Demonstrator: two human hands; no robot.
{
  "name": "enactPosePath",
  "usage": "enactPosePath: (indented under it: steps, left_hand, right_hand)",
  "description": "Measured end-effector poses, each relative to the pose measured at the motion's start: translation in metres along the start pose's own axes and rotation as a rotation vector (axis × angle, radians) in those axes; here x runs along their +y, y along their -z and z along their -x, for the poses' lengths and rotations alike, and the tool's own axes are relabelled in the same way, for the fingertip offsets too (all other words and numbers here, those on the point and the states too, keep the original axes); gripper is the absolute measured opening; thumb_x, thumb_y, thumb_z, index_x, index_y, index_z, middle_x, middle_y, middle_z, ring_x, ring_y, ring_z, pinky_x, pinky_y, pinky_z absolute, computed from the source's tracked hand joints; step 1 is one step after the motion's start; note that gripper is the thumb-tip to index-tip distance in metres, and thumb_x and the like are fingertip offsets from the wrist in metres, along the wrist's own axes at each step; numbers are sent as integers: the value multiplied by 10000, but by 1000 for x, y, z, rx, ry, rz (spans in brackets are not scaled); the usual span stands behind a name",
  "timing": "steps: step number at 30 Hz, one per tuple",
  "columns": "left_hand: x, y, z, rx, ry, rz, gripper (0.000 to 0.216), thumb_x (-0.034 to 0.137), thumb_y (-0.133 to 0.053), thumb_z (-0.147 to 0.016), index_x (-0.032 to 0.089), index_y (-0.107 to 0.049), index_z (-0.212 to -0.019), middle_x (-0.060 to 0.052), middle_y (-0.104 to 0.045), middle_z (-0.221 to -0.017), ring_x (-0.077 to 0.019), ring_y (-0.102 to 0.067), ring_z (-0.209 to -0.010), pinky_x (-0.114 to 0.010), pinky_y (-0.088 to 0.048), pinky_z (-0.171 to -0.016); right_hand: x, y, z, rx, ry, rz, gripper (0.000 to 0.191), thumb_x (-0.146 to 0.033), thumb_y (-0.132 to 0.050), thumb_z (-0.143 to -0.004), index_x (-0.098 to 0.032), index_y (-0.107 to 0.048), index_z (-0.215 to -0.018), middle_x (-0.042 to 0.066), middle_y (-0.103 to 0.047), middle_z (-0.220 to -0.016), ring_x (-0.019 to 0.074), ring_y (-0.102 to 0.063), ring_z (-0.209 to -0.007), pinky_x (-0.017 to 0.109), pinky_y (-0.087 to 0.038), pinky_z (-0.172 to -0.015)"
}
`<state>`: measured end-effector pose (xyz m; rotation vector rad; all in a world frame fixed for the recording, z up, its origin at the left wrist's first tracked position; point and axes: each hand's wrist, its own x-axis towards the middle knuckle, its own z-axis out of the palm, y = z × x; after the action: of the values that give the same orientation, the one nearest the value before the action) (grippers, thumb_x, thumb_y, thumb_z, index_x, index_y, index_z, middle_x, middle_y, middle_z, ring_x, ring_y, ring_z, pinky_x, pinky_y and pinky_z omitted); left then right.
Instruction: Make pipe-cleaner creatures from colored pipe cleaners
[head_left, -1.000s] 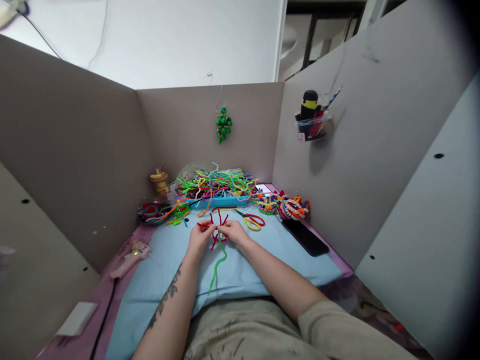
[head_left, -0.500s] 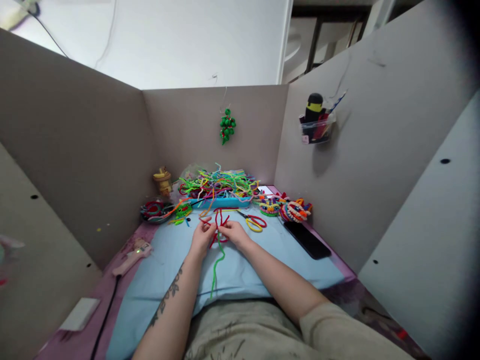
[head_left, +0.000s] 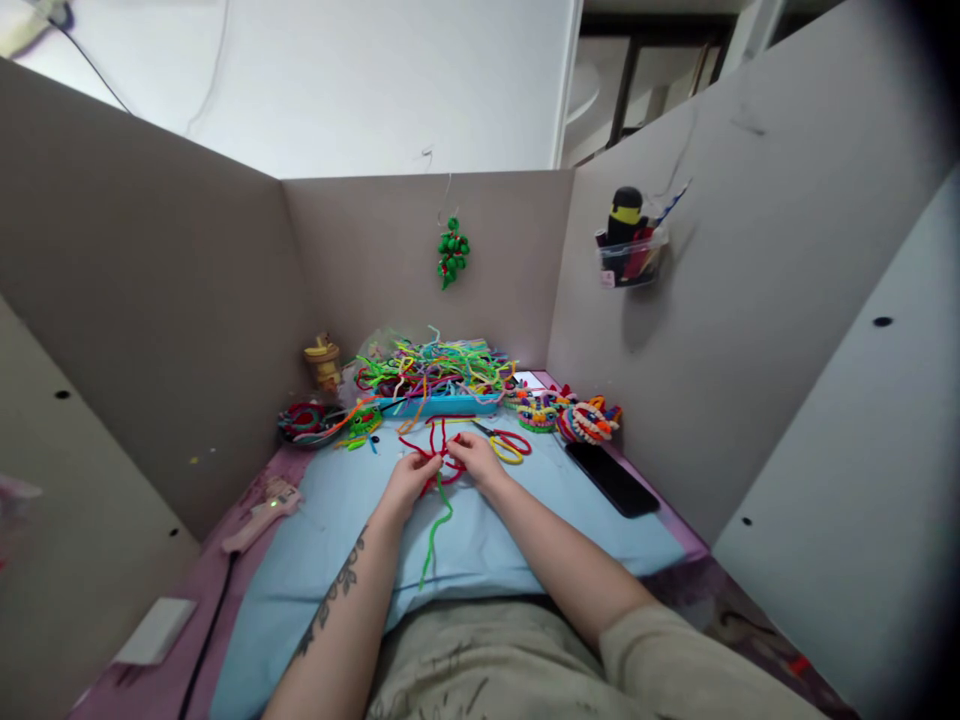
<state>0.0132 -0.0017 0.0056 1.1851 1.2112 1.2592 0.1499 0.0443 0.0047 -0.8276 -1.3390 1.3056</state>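
Observation:
Between my hands is a bunch of bent red pipe cleaners [head_left: 433,437], joined near the middle with ends sticking out several ways. My left hand [head_left: 411,478] pinches the bunch at its centre from the left. Close by on the right, my right hand [head_left: 477,461] has thumb and fingers closed on a red stem. A green pipe cleaner [head_left: 434,537] hangs from the centre toward me, wavy and loose over the blue cloth [head_left: 517,540]. My fingertips hide the exact joint. Scissors [head_left: 510,447] with red and yellow handles lie just beyond my right hand.
A blue tray [head_left: 442,406] heaped with colourful pipe cleaners stands at the back. Finished pieces [head_left: 589,422] and a black phone [head_left: 611,480] are at right. A pink glue gun [head_left: 264,515], its cord and a white box [head_left: 156,632] are at left. Grey panels enclose three sides.
My left hand has shifted right to the centre of the red stems. The right hand has moved slightly up and right, its fingers now on an upper red stem.

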Motion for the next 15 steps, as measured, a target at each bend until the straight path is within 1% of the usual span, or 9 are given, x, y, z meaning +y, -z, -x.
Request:
enactPosePath:
  steps: [3,5,8,11,13,15]
  left_hand:
    - [-3,1,0,-2,-15,-15,388,489,-688,-606,117,-597,-670,31,-478,-475,-53,-364,-391,-192,-229,-404]
    - [-4,1,0,13,-22,-21,389,494,-684,-608,119,-593,-658,39,-457,-458,-52,-347,-386,-193,-214,-401]
    - [-4,1,-1,47,-15,-31,407,509,-689,-590,117,-598,-656,30,-478,-462,-64,-373,-394,-198,-243,-409]
    - [-4,2,-4,98,-26,-2,428,520,-702,-558,115,-593,-644,21,-500,-468,-75,-401,-406,-202,-274,-420]
    - [-6,3,-7,150,-38,37,442,530,-702,-548,115,-591,-654,18,-512,-483,-78,-414,-420,-201,-290,-430]
    - [-8,5,-10,193,-48,60,446,534,-696,-554,117,-592,-673,17,-522,-502,-78,-422,-435,-200,-304,-442]
  right_hand:
    - [-1,-1,1,-20,-5,16,231,-362,-624,-624,-156,-523,-593,-57,-446,-484,75,-366,-464,208,-291,-478]
    - [-2,-1,1,-8,-2,21,229,-364,-620,-624,-158,-523,-598,-56,-450,-491,76,-375,-469,207,-295,-478]
    - [-2,-1,1,15,2,35,239,-381,-610,-632,-162,-522,-600,-53,-452,-489,80,-381,-469,209,-294,-473]
    - [-1,0,0,50,17,42,266,-390,-615,-631,-163,-499,-555,-56,-430,-468,75,-363,-462,207,-280,-463]
    - [1,-1,0,69,-12,23,273,-386,-632,-612,-162,-494,-539,-58,-424,-460,70,-358,-451,203,-268,-449]
    - [3,-2,0,68,-82,-2,274,-400,-636,-607,-161,-510,-559,-57,-435,-451,70,-366,-433,198,-259,-427]
